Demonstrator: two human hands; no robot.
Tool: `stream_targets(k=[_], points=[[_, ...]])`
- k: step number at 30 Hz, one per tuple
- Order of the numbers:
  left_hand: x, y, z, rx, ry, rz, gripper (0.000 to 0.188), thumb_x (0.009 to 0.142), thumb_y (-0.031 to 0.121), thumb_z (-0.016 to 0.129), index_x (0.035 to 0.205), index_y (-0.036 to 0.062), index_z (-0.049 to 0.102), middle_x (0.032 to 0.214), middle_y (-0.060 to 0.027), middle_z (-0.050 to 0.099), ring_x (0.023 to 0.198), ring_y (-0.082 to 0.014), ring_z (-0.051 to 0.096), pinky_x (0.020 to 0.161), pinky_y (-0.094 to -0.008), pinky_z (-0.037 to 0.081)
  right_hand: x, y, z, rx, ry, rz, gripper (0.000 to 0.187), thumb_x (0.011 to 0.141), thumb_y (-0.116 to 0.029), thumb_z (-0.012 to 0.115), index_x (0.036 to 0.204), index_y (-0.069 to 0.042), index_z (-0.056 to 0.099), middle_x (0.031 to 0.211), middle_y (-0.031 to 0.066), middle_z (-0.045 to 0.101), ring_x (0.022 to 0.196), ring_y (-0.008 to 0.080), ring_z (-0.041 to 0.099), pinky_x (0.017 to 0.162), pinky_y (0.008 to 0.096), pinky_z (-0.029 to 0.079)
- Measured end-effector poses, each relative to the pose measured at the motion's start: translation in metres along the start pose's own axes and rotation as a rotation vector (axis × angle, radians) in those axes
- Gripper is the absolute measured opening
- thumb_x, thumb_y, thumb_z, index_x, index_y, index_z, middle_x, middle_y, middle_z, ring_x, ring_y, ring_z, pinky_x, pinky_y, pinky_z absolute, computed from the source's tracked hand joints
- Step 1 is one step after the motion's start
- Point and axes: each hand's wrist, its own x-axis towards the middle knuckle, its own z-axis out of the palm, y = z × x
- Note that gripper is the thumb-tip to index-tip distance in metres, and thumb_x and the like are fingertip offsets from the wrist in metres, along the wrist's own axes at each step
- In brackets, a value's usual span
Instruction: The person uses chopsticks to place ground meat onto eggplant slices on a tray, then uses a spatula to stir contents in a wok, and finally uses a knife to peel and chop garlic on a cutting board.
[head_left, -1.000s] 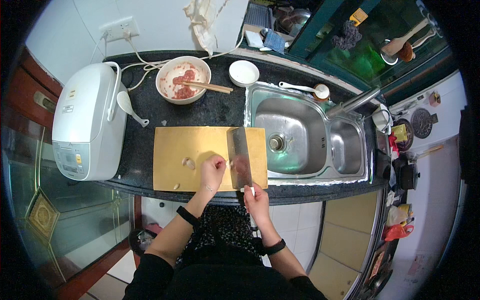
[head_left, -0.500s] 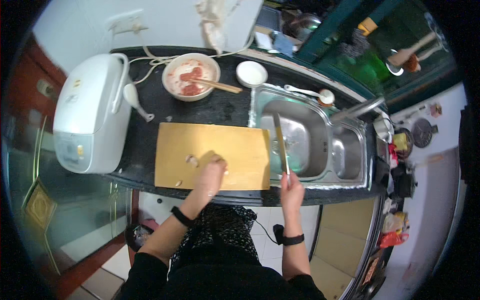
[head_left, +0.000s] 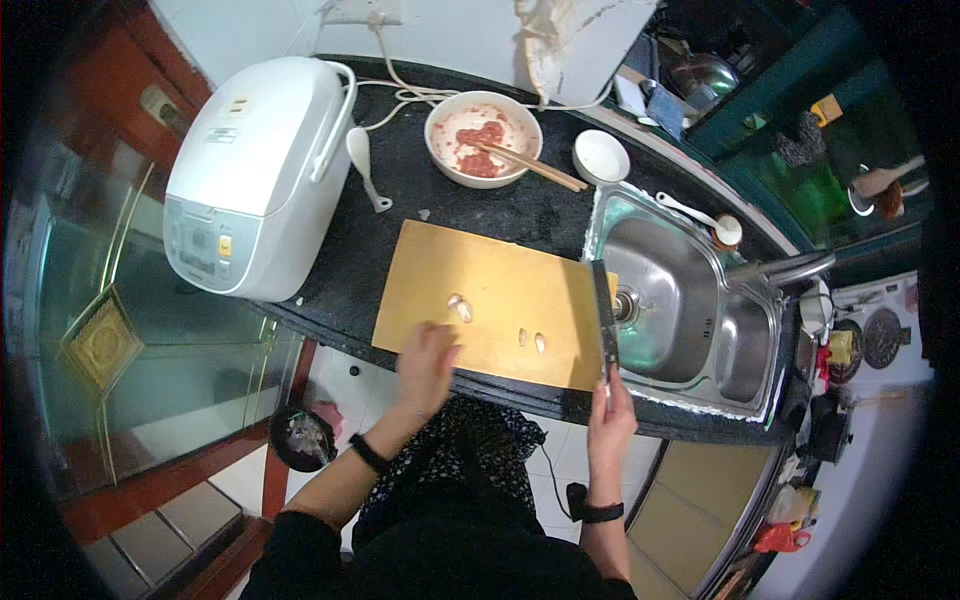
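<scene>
Right of centre, the right hand [head_left: 611, 415] is gripping the cleaver [head_left: 605, 312], best kept clear while the left hand [head_left: 428, 365], its grip unclear, is showing near the cloves [head_left: 461, 309].

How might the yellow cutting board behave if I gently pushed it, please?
The yellow cutting board would likely stay stiff, as it lies flat with no visible sag. Being broad and low on the dark counter, it should slide rather than tip. The small pale pieces on it might shift or roll, since they look rounded and nothing holds them.
</scene>
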Motion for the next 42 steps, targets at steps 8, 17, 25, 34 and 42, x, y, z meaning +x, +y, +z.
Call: stream_targets(k=[8, 17, 25, 34, 42], points=[[0.003, -0.024, -0.019, 0.065, -0.073, -0.018, 0.009, 0.081, 0.005, 0.063, 0.088, 0.0023, 0.058, 0.087, -0.0143, 0.056, 0.084, -0.0337, 0.056, 0.072, -0.0406, 0.046, -0.033, 0.006, 0.025, -0.149, -0.149, -0.062, 0.054, 0.087, -0.008, 0.06, 0.138, -0.011, 0.043, 0.092, 0.0191, 0.056, 0.078, 0.0364, 0.059, 0.067, 0.0433, 0.05], [0.028, 0.027, 0.056, -0.051, -0.335, 0.284, 0.019, 0.082, 0.007, 0.058, 0.1, 0.0037, 0.064, 0.097, -0.0123, 0.059, 0.096, -0.0308, 0.057, 0.082, -0.0393, 0.047, -0.054, 0.007, 0.029, -0.142, -0.365, 0.131, 0.06, 0.088, -0.013, 0.062, 0.142, -0.013, 0.036, 0.09, 0.0255, 0.063, 0.079, 0.0394, 0.064, 0.067, 0.0435, 0.051], [0.038, 0.015, 0.049, -0.043, -0.235, 0.276, 0.009, 0.079, 0.002, 0.06, 0.086, 0.0009, 0.063, 0.092, -0.0131, 0.061, 0.089, -0.0318, 0.058, 0.078, -0.0383, 0.048, -0.104, -0.006, 0.042, 0.055, -0.133, 0.016, 0.054, 0.088, -0.011, 0.063, 0.139, -0.015, 0.044, 0.08, 0.0165, 0.065, 0.067, 0.0284, 0.065, 0.06, 0.0365, 0.051], [0.046, -0.006, 0.035, -0.12, -0.24, 0.208, 0.025, 0.081, -0.004, 0.061, 0.105, 0.0004, 0.053, 0.095, -0.0194, 0.056, 0.085, -0.0373, 0.056, 0.072, -0.0413, 0.047, -0.117, -0.017, 0.066, -0.054, -0.246, 0.105, 0.058, 0.085, -0.007, 0.066, 0.138, -0.018, 0.046, 0.081, 0.0187, 0.065, 0.064, 0.0315, 0.064, 0.06, 0.0358, 0.051], [0.038, -0.005, 0.035, -0.311, -0.292, -0.014, 0.025, 0.081, -0.003, 0.062, 0.103, 0.0025, 0.052, 0.088, -0.0179, 0.058, 0.081, -0.036, 0.059, 0.068, -0.0398, 0.049, -0.11, -0.019, 0.057, 0.291, -0.118, 0.026, 0.052, 0.088, -0.003, 0.063, 0.137, -0.01, 0.046, 0.093, 0.0134, 0.071, 0.074, 0.0236, 0.069, 0.066, 0.03, 0.052]])
